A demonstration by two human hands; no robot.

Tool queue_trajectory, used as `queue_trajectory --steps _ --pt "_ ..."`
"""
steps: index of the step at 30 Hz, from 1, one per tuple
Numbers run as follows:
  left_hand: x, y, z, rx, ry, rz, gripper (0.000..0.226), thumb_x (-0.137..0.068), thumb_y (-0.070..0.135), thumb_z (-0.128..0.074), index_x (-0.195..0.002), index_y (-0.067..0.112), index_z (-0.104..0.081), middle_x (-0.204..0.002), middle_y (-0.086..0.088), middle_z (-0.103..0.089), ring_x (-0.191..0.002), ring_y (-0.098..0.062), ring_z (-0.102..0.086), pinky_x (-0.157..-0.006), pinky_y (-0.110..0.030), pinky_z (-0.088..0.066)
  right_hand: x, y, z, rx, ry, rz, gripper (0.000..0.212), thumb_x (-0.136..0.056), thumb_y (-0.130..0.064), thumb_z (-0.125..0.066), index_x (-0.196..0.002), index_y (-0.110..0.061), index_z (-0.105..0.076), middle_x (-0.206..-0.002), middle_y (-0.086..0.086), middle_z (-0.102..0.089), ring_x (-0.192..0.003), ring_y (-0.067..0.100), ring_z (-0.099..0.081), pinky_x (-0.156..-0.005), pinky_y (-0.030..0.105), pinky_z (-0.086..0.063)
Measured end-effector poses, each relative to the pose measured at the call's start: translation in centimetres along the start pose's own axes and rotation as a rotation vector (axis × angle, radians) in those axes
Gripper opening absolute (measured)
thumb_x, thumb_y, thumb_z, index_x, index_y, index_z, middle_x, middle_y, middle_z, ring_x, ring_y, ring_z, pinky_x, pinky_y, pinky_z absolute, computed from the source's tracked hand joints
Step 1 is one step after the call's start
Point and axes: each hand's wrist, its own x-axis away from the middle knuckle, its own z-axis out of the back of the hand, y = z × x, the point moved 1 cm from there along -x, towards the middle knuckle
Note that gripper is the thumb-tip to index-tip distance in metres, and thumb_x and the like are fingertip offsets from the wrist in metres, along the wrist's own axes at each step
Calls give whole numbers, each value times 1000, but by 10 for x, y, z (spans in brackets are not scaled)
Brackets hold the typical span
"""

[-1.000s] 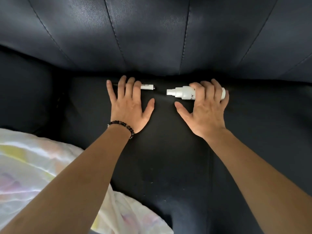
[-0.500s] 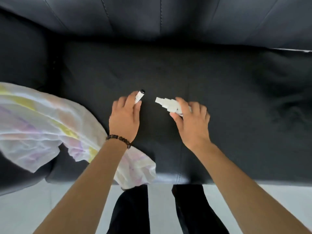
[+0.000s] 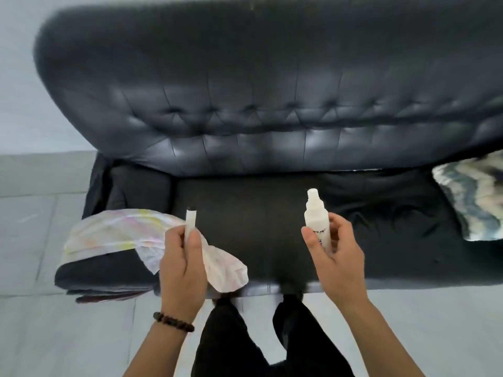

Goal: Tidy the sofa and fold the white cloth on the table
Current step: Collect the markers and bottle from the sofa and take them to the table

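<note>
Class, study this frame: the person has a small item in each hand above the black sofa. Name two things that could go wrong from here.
1. The left hand pinches only the lower end of the thin white marker pen; it could slip onto the pastel tie-dyed white cloth below.
2. The right hand holds the white plastic spray bottle with no cap visible; squeezing might wet the black leather sofa.

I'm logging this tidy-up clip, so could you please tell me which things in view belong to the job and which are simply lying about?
Belongs to the job:
- black sofa
- white spray bottle, in the right hand
- white marker, in the left hand
- pale cloth, draped on the seat's left end

Lying about:
- patterned cushion, at the right end
- tiled floor
</note>
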Motion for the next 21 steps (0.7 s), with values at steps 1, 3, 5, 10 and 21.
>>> queue_trajectory --steps 1,3,5,10,21 --pt "-1 25 17 23 38 -64 20 -97 43 -39 -90 28 -48 -69 18 -55 -60 -3 -51 -54 -14 -40 4 -22 15 -21 31 48 37 -76 -70 -61 -107 -57 -46 -104 -31 -61 -92 -1 -62 -70 19 -47" --pt "-2 64 50 73 116 -159 18 -98 41 -40 -90 27 -49 -65 11 -52 -57 -8 -48 -52 -23 -41 13 -60 40 -60 95 145 35 -77 -69 -62 -105 -58 -45 -103 -31 -61 -90 1 -63 -68 19 -49" --pt "-2 89 78 154 163 -223 21 -97 43 -40 -91 26 -51 -64 6 -48 -56 -16 -43 -51 -33 -38 25 -90 57 -100 180 217 34 -79 -69 -63 -106 -58 -46 -102 -29 -62 -88 2 -63 -65 16 -50" --pt "6 105 113 385 8 -341 20 -95 46 -41 -89 32 -55 -58 11 -42 -47 -8 -32 -40 -20 -27 81 -119 66 -182 379 222 30 -80 -64 -62 -105 -58 -47 -97 -28 -63 -82 0 -63 -62 7 -47" --pt "54 60 93 277 -666 -381 33 -89 58 -41 -96 31 -58 -57 9 -43 -47 -11 -33 -44 -23 -28 311 -68 39 -186 806 -324 44 -71 -67 -58 -112 -53 -53 -105 -29 -64 -94 -6 -61 -72 17 -44"
